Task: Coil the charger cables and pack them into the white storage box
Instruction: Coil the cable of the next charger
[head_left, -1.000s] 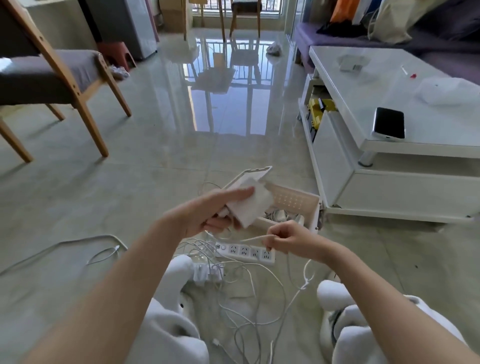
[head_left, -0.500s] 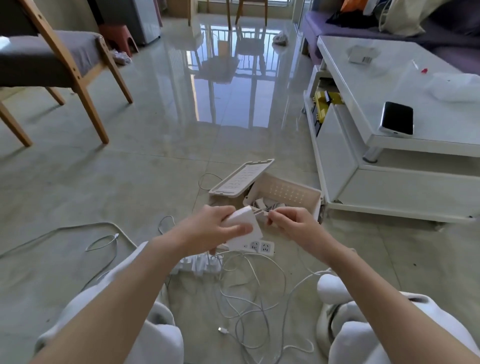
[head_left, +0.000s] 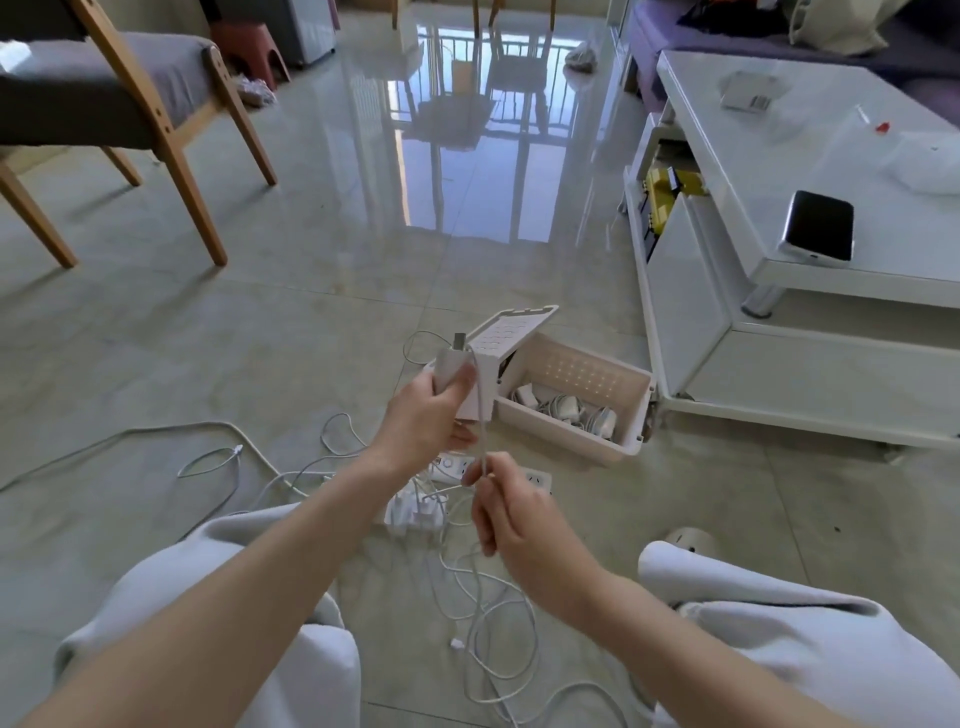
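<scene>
On the floor before the knees: left hand (head_left: 426, 415) clasping charger brick (head_left: 475, 387); right hand (head_left: 519, 519) pinching its cable (head_left: 483, 431) taut. Step, likely: coiling. Next: wind turns, then drop into white storage box (head_left: 566, 439) just beyond.

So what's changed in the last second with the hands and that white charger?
The left hand still grips the charger block, now held upright. The right hand, which was pinching the cable right beside the block, has slid down it, pulling it straight. The white storage box stays open with coiled chargers inside.
</scene>
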